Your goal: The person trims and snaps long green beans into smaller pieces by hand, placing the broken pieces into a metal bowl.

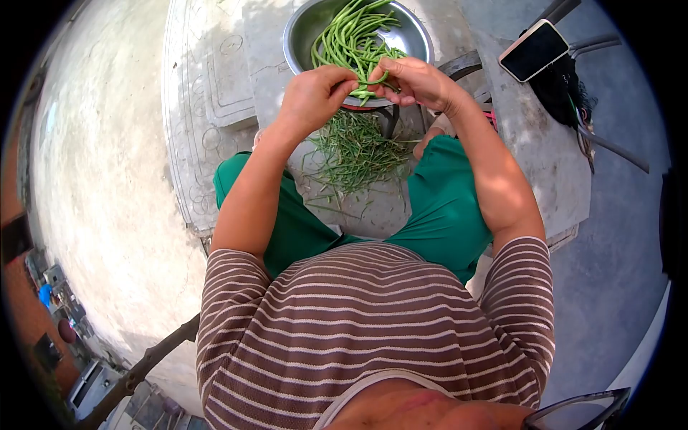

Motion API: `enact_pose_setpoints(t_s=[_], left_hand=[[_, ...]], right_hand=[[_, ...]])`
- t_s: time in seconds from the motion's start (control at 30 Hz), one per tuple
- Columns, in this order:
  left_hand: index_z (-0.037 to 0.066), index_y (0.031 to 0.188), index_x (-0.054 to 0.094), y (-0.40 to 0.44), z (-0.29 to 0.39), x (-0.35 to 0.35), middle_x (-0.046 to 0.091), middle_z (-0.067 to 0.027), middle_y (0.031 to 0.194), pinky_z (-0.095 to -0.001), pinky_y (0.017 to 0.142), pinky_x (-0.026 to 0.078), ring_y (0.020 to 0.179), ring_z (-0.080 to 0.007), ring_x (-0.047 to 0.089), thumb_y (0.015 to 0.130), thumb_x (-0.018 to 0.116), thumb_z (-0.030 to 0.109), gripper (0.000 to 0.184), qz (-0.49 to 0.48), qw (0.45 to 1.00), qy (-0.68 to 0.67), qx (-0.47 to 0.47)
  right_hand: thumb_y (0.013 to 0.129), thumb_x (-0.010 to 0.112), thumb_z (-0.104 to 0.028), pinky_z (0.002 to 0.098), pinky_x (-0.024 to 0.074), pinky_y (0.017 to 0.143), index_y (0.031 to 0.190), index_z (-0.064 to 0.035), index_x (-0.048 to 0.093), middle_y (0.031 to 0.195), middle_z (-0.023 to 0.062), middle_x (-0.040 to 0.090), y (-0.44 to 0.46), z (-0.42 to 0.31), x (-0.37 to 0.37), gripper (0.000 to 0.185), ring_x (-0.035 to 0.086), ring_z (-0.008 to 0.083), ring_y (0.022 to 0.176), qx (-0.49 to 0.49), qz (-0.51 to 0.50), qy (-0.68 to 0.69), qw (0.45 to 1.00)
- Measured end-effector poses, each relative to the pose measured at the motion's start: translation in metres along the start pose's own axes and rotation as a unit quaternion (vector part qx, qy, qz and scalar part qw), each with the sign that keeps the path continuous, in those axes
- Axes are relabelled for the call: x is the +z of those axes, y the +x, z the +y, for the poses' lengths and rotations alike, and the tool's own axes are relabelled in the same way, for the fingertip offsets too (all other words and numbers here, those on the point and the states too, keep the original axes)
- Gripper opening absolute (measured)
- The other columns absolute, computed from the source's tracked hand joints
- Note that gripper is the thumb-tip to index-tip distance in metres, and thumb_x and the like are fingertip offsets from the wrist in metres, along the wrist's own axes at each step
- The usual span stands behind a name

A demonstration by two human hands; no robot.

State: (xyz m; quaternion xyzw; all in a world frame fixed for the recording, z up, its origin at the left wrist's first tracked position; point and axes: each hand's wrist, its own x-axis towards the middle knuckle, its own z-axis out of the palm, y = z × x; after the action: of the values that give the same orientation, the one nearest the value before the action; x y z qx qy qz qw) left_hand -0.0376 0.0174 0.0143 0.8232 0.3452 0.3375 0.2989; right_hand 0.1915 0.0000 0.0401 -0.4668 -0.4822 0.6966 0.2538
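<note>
A metal basin at the top of the view holds a heap of long green beans. Over its near rim, my left hand pinches one end of a green bean between thumb and fingertips. My right hand grips the same bean from the other side, its thumb and forefinger closed and the other fingers loosely curled. The two hands are a short way apart, with the bean stretched between them.
A pile of thin green trimmings lies on the ground between my legs, below the basin. On the grey slab at right rests a phone beside a black bag. A wooden stick slants at lower left.
</note>
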Motion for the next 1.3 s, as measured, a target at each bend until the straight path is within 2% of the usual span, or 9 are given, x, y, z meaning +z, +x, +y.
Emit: enact_pose_setpoints(t_s=[0.17,0.27,0.57,0.7,0.93,1.03,1.13,1.23,1.3], left_hand=[[0.006,0.093,0.067,0.001,-0.002,0.002,0.064,-0.009,0.082,-0.0322,0.06,0.048,0.066,-0.0242,0.061,0.085,0.065,0.015,0.012,0.006,0.997,0.049,0.052],[0.007,0.094,0.066,0.0,-0.003,0.003,0.064,-0.0089,0.082,-0.032,0.06,0.048,0.066,-0.0238,0.061,0.085,0.065,0.016,0.013,0.01,0.997,0.057,0.05],[0.005,0.098,0.064,0.004,-0.011,-0.007,0.063,-0.0122,0.076,-0.0331,0.06,0.046,0.063,-0.0245,0.058,0.089,0.061,0.02,0.018,0.003,1.0,0.011,0.019],[0.004,0.096,0.064,0.003,-0.014,-0.017,0.064,-0.0123,0.074,-0.0331,0.063,0.047,0.065,-0.0247,0.059,0.09,0.059,0.022,0.02,-0.028,0.998,0.047,-0.019],[0.005,0.092,0.067,0.004,-0.003,-0.019,0.066,-0.0139,0.079,-0.0381,0.063,0.048,0.071,-0.0327,0.062,0.089,0.059,0.022,0.019,-0.038,0.998,-0.018,-0.041],[0.005,0.091,0.067,0.004,0.0,-0.02,0.065,-0.0135,0.074,-0.0361,0.06,0.047,0.065,-0.0306,0.061,0.089,0.059,0.022,0.019,-0.029,0.998,-0.047,-0.026],[0.002,0.093,0.065,0.003,0.007,-0.024,0.065,-0.0082,0.075,-0.0283,0.062,0.046,0.065,-0.0159,0.058,0.092,0.057,0.023,0.022,-0.079,0.996,-0.016,-0.048],[0.002,0.09,0.065,0.001,0.012,-0.026,0.06,-0.0037,0.069,-0.0263,0.058,0.042,0.062,-0.0117,0.051,0.093,0.057,0.024,0.023,-0.088,0.994,-0.055,-0.044],[0.002,0.086,0.065,0.0,0.007,-0.025,0.054,0.0009,0.065,-0.0247,0.057,0.038,0.062,-0.008,0.044,0.093,0.056,0.024,0.025,-0.071,0.983,-0.164,-0.051]], right_hand=[[0.095,0.049,-0.038,0.0176,0.0334,0.044,0.1,-0.0035,0.062,0.078,0.0009,0.058,0.0,-0.003,0.007,0.037,0.046,0.0044,0.058,0.023,-0.074,-0.038,0.996],[0.092,0.048,-0.024,0.0186,0.0331,0.046,0.096,-0.0073,0.065,0.071,-0.0047,0.054,0.002,0.004,0.015,0.024,0.043,0.0035,0.055,0.012,-0.025,-0.113,0.993],[0.089,0.043,-0.021,0.0226,0.0261,0.048,0.093,-0.0066,0.062,0.059,-0.0059,0.034,0.001,-0.002,0.016,0.024,0.03,0.0056,0.053,-0.108,0.034,-0.209,0.971],[0.089,0.042,-0.019,0.0279,0.0422,0.063,0.097,-0.0038,0.061,0.075,0.0031,0.058,0.008,0.01,0.005,0.026,0.049,0.0125,0.067,-0.221,0.149,-0.333,0.905],[0.088,0.042,-0.012,0.0305,0.0457,0.077,0.1,-0.0019,0.059,0.089,0.0082,0.065,0.014,0.015,-0.003,0.024,0.059,0.0178,0.082,-0.159,0.161,-0.374,0.9],[0.087,0.042,-0.011,0.0319,0.0462,0.074,0.099,-0.0017,0.059,0.086,0.0079,0.065,0.013,0.014,-0.001,0.023,0.06,0.0186,0.078,-0.174,0.178,-0.398,0.883],[0.083,0.043,-0.011,0.0375,0.0437,0.062,0.094,-0.0091,0.062,0.07,0.0097,0.06,0.016,0.019,-0.004,0.021,0.054,0.0254,0.062,-0.188,0.186,-0.424,0.866],[0.085,0.044,-0.013,0.0369,0.0422,0.06,0.094,-0.009,0.062,0.066,0.0095,0.055,0.015,0.021,-0.014,0.021,0.052,0.0217,0.059,-0.156,0.236,-0.408,0.868],[0.093,0.041,-0.016,0.0268,0.0373,0.051,0.1,-0.0046,0.06,0.062,-0.0022,0.044,0.011,0.017,-0.02,0.022,0.044,0.0088,0.057,-0.188,0.232,-0.265,0.917]])
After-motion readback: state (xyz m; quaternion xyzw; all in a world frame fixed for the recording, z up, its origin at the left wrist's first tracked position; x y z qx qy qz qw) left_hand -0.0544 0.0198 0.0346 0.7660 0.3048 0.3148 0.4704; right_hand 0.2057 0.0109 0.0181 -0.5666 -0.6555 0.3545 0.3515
